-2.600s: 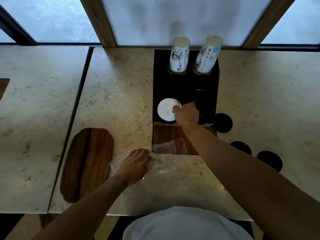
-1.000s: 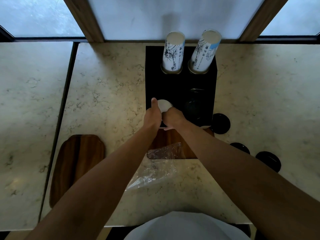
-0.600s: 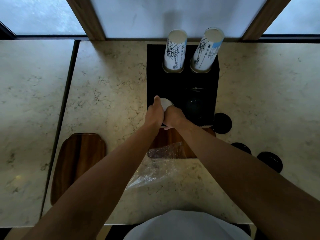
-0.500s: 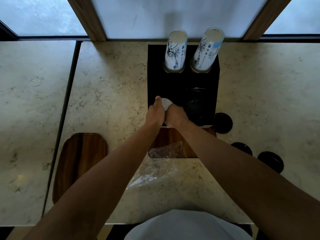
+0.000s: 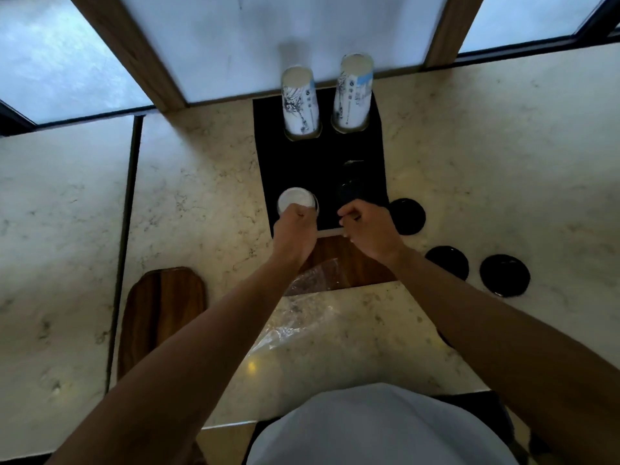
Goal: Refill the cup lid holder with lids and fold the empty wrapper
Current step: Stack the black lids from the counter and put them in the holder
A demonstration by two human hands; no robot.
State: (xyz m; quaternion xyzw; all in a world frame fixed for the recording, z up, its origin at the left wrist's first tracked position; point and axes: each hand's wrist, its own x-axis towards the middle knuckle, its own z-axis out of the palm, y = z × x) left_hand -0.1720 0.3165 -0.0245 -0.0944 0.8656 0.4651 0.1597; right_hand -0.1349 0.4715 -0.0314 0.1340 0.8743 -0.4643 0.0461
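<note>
Up near the desk's far edge stands the black lid holder, with two printed cup stacks at its back. Its front-left slot holds white lids; the left hand is clenched around their near rim. Beside it the right hand is curled at the holder's front-right slot; whether it grasps anything cannot be told. Closer to the desk's near edge, the clear wrapper lies crumpled, partly over a wooden board. Three black lids lie toward the right edge.

Two cup stacks, three loose black lids, one wrapper.
</note>
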